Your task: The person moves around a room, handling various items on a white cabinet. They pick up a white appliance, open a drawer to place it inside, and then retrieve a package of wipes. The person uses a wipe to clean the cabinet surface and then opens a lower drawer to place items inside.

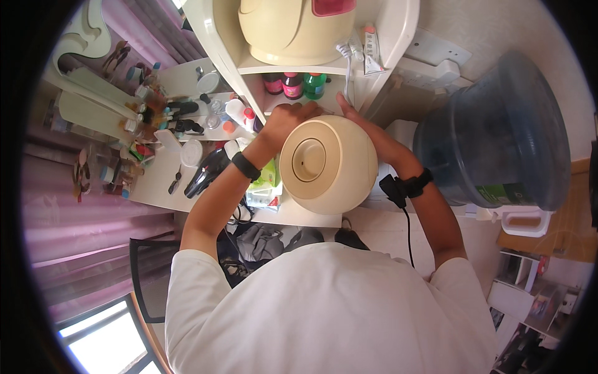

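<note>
A cream, rounded appliance (353, 163) with a recessed round lid stands upright at the desk's front edge, before my chest. My left hand (292, 119) reaches behind its upper left side, fingers bent; its fingertips are partly hidden. My right hand (362, 124) lies along the upper right side, thumb raised near a white cord (347, 77). Whether either hand grips the appliance cannot be told. Just beyond the hands, several bottles stand in the lower shelf opening, among them a green bottle (314, 86). A larger cream appliance (294, 32) sits on the shelf above.
To the left on the desk lie a black hair dryer (208, 172), a white-lidded jar (191, 153) and cosmetics before a mirror. A large blue water bottle (486, 135) stands at the right. A tube (372, 51) leans on the shelf. A mesh-backed chair (156, 280) is at lower left.
</note>
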Demonstrator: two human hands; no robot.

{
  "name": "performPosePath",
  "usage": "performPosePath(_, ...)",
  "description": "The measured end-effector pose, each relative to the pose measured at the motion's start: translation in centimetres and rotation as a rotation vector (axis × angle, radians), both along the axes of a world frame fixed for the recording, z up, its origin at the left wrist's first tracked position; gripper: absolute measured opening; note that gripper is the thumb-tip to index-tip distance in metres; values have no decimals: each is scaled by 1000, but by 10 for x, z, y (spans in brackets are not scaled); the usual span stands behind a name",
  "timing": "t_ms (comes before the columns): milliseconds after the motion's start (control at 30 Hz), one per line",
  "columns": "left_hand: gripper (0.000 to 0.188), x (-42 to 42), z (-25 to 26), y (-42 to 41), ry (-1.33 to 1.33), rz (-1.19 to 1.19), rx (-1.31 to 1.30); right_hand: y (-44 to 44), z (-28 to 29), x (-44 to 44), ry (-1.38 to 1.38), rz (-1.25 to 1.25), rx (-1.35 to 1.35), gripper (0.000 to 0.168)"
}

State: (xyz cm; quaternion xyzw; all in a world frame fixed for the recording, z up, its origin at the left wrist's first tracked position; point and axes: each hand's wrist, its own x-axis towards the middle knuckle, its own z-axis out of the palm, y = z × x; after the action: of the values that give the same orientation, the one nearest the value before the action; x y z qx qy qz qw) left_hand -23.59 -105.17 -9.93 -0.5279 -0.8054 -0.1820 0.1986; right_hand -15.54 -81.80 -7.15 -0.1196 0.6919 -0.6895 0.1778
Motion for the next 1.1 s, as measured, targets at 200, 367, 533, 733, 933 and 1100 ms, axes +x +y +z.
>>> performPosePath(200,31,3,-8,-22,156,229,-85,-10,-4,-28,107,49,-12,78)
performPosePath(367,35,5,-11,-27,237,416,-62,-24,-20,-63,195,-25,70,97)
performPosePath(533,32,12,-4,-24,190,453,117,-35,-22,-68,277,-69,260,98)
performPosePath(733,35,11,0,-24,63,459,198,-38,-26,-78,322,-57,359,98)
performPosePath(933,49,18,0,-21,67,370,77,-36,-28,-80,437,-96,452,96)
performPosePath(1100,56,10,4,-10,108,282,-62,-36,-20,-72,442,-115,539,82)
